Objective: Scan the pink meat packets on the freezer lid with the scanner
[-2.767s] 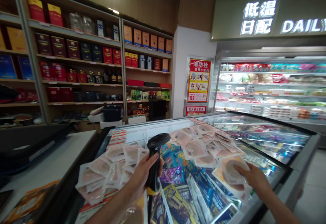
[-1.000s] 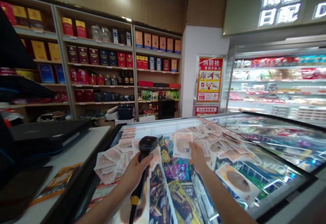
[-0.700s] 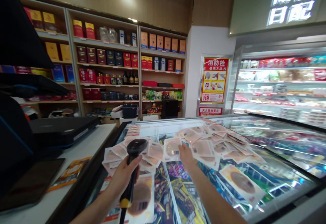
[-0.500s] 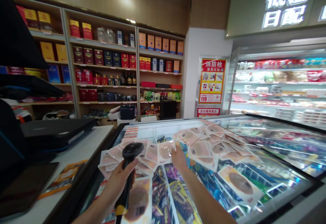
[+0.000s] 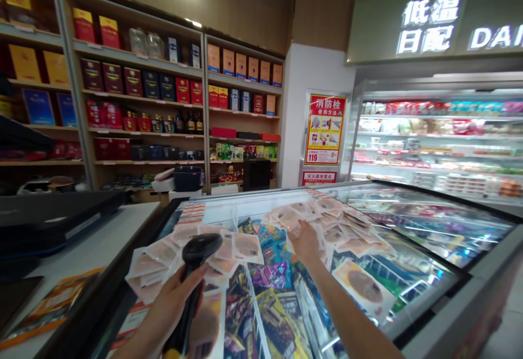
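My left hand [image 5: 180, 293] is wrapped round the handle of a black barcode scanner [image 5: 201, 247], its head tilted over a left-hand spread of flat, clear-wrapped packets [image 5: 157, 258]. Farther right, my right hand [image 5: 304, 242] has its fingers curled onto a flat packet [image 5: 286, 218] at the near left edge of a larger pile of the same packets [image 5: 341, 220]. One packet [image 5: 248, 247] lies at the right end of the left spread, just beyond the scanner head. Both groups rest on the glass top of a chest freezer.
Under the freezer glass [image 5: 355, 184] lie colourful bags. A larger packet with a brown round picture [image 5: 363, 288] lies on the right, another [image 5: 206, 321] beside the scanner handle. On the left counter [image 5: 118, 239] are an orange pouch [image 5: 53, 304] and a black device [image 5: 61, 217].
My right hand has moved right, off the packet at the left spread, which now lies there, and onto the right pile. The left hand keeps the scanner. The view has turned slightly right.
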### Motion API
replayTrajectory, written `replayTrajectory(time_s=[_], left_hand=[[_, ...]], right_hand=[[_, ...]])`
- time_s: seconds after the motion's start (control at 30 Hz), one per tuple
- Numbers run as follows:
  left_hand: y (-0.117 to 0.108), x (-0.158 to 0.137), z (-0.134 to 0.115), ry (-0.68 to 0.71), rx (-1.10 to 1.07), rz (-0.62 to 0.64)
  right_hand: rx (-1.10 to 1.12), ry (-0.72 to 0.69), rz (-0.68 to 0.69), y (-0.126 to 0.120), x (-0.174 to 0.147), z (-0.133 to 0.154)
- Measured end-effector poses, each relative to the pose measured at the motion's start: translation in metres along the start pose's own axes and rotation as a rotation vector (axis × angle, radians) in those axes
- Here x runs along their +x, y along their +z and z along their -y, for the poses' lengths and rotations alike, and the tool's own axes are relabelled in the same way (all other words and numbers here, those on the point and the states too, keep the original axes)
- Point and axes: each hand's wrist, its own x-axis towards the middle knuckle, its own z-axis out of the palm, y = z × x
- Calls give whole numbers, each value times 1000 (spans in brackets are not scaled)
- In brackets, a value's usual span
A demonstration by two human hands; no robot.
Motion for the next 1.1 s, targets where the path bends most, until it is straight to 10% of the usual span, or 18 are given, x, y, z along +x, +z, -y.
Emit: replayTrajectory(time_s=[0.33,0.6,1.1], left_hand=[[60,0,0,22,-69,309],[111,-8,5,30,-96,509],[120,-15,18,44,-99,602]], right_hand=[[-263,141,-38,-16,-5,-45],[592,385,-387,-33,16,-94],[796,267,-550,-47,12,-79]])
